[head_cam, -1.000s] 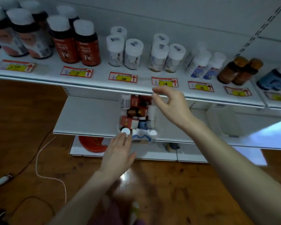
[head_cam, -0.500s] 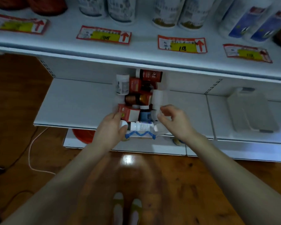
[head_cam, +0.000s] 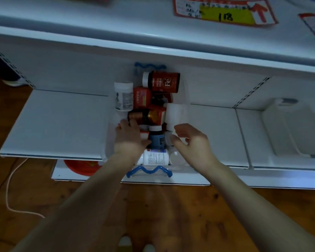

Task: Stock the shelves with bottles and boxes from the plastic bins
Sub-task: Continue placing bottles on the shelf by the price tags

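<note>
Shelving, mid-restock. The middle shelf [head_cam: 58,124] serves as a staging surface: the clear plastic bin [head_cam: 182,99] rests on it with its near blue wavy handle [head_cam: 149,172] overhanging the front edge, so you can reach in from above. A second, seemingly empty bin [head_cam: 289,128] sits well apart to the right. The stock lies jumbled in the bin, so each piece probably has to be worked loose.

Your left hand [head_cam: 129,140] lies across a red-and-white box [head_cam: 144,135], fingers over its far side and thumb pressed to its near edge beside the blue bottle [head_cam: 156,140], apparently grasping it for lifting. Your right hand [head_cam: 191,142] hovers with fingers loosely curled and holding nothing, thumb just beside a white cap [head_cam: 168,140], probably your next pick. The red "Fe" bottle [head_cam: 164,82] lies untouched at the back.
</note>
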### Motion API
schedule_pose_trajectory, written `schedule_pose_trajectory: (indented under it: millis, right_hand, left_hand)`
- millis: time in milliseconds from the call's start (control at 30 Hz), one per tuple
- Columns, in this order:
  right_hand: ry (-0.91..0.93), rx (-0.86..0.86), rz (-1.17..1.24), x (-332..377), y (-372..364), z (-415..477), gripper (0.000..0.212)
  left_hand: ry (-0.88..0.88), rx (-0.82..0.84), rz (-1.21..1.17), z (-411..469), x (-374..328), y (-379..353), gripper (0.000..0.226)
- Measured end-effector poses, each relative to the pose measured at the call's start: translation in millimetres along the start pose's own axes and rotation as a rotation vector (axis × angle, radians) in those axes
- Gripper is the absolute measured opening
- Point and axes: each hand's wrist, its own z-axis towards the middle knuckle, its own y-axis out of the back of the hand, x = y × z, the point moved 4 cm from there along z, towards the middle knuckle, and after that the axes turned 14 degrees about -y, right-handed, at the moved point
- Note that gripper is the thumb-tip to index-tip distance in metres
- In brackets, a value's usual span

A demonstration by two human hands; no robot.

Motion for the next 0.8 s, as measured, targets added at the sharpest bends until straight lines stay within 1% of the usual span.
schedule_pose_trajectory:
  millis: [67,167,233,367,433,500,600,667,733,800]
  right_hand:
    - [-0.012,-0.006,0.024,-1.9,-0.3,5.1,0.024]
    - [-0.026,0.027,0.036,1.3,-3.4,14.6,0.02]
    - [-0.019,0.051,0.016,5.1,-7.1,25.4,0.022]
    - [-0.008,0.071,-0.002,13.3,-19.2,49.7,0.033]
    - [0.008,0.105,-0.006,17.1,-29.4,60.3,0.035]
    - [0.016,0.122,-0.052,19.6,-41.6,71.8,0.036]
    - [0.025,0.083,-0.244,17.4,-61.1,89.7,0.045]
    - [-0.017,0.05,-0.332,17.2,-67.1,94.0,0.048]
    - [-0.036,0.02,-0.331,18.1,-67.8,94.4,0.048]
    - [-0.026,0.01,-0.28,19.9,-65.6,90.4,0.047]
  left_hand:
    - [0.018,-0.025,-0.054,0.7,0.0,-0.9,0.07]
    - [0.03,-0.145,-0.205,-4.4,-0.1,4.6,0.058]
    - [0.028,-0.227,-0.293,-9.8,-1.2,13.0,0.053]
    - [-0.005,-0.357,-0.393,-26.8,-2.5,37.4,0.057]
    - [-0.032,-0.407,-0.461,-36.8,0.1,51.0,0.06]
    - [-0.044,-0.422,-0.503,-46.5,5.3,62.8,0.061]
    - [-0.019,-0.404,-0.546,-60.6,16.5,72.2,0.061]
    - [0.001,-0.399,-0.579,-70.6,22.0,76.1,0.057]
    - [0.023,-0.419,-0.621,-79.3,24.3,80.1,0.056]
    - [0.034,-0.44,-0.639,-86.2,23.6,82.2,0.058]
